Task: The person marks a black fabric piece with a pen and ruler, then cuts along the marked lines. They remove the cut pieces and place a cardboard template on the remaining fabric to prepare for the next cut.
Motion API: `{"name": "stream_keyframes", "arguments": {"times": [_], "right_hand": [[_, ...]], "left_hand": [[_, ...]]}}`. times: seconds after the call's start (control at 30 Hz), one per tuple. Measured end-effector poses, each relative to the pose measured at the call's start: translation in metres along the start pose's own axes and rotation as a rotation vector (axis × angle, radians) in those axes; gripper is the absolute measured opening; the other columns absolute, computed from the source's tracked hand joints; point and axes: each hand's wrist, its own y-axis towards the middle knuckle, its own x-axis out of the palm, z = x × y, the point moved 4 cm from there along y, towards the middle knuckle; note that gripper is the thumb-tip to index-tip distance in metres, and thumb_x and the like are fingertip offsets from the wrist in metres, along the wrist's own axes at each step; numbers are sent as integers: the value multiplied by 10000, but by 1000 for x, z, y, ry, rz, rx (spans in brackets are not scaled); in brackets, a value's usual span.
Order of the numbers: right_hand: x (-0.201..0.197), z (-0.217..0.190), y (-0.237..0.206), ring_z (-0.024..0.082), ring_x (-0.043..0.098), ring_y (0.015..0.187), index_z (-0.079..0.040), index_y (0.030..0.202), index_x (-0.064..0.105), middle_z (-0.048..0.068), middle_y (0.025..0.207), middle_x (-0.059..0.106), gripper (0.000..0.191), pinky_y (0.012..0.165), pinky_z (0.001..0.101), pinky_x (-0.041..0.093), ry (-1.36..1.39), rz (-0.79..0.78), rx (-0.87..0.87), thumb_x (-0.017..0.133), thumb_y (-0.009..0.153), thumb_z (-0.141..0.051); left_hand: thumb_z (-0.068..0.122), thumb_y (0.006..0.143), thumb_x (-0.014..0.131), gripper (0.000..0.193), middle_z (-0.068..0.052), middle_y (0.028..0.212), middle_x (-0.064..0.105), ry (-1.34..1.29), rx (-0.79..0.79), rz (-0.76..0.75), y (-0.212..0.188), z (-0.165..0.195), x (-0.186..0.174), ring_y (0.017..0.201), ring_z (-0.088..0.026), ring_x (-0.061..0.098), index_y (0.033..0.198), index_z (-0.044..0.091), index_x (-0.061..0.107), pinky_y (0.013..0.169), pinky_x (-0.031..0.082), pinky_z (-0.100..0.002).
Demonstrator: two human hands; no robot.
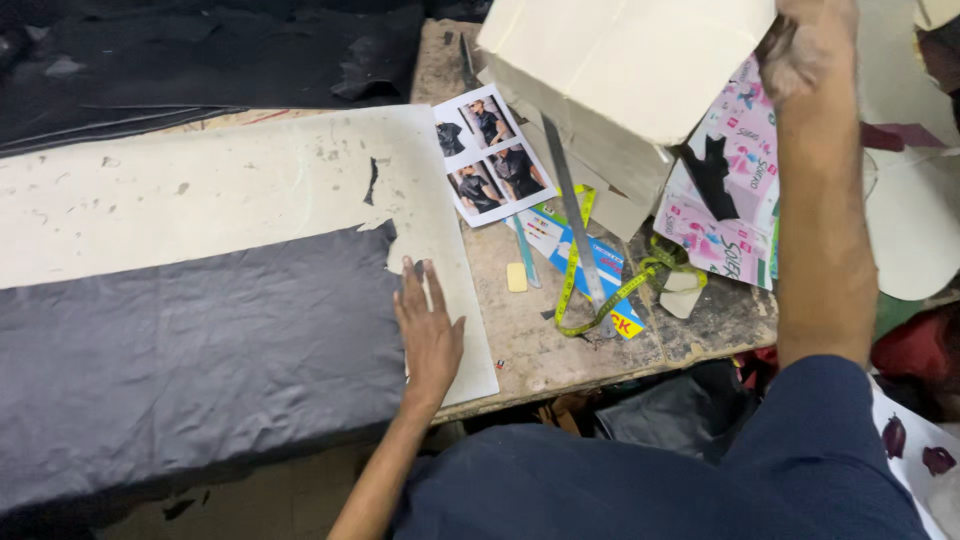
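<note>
Left hand (428, 335) flat, fingers apart, on dark fabric (190, 350); right hand (810, 45) clamped on cream card stack (620, 60)

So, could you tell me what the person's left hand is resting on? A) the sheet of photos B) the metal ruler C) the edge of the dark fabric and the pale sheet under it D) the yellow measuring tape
C: the left hand lies flat, fingers spread, where the dark fabric meets the pale sheet, apart from the measuring tape.
</note>
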Motion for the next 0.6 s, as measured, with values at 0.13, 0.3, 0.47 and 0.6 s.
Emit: {"name": "stream_keyframes", "arguments": {"times": [0.13, 0.3, 0.47, 0.6], "right_hand": [[47, 24, -81, 272, 728, 1180, 71, 1357, 504, 184, 1278, 689, 304, 1106, 413, 626, 248, -72, 64, 539, 1087, -65], [100, 58, -176, 279, 723, 1116, 73, 1339, 573, 197, 1249, 699, 315, 1044, 402, 590, 385, -71, 257, 578, 1103, -135], [130, 90, -226, 263, 741, 1053, 42, 1291, 608, 171, 1199, 722, 332, 975, 391, 601, 493, 54, 506, 629, 1024, -155], [166, 94, -235, 265, 744, 1134, 81, 1348, 548, 189, 1262, 694, 340, 1047, 372, 613, 550, 19, 444, 616, 1065, -94]], "left_hand": [[247, 928, 792, 1108, -293, 1687, 23, 207, 212, 320, 14, -5, 37, 1627, -424, 109, 1666, 177, -31, 1256, 111, -742], [346, 1039, 755, 1039, -181, 1725, -21, 259, 427, 831, 11, -26, -1, 1617, -324, 16, 1688, 280, -53, 1216, 23, -759], [290, 1009, 700, 626, -48, 1691, 274, 461, 602, 796, -16, -23, -87, 1562, -275, 265, 1548, 241, 386, 1226, 123, -721], [231, 1085, 719, 310, -21, 1404, 633, 405, 639, 779, 2, -2, -162, 1350, -239, 574, 1369, 227, 595, 1122, 426, -487]]}}
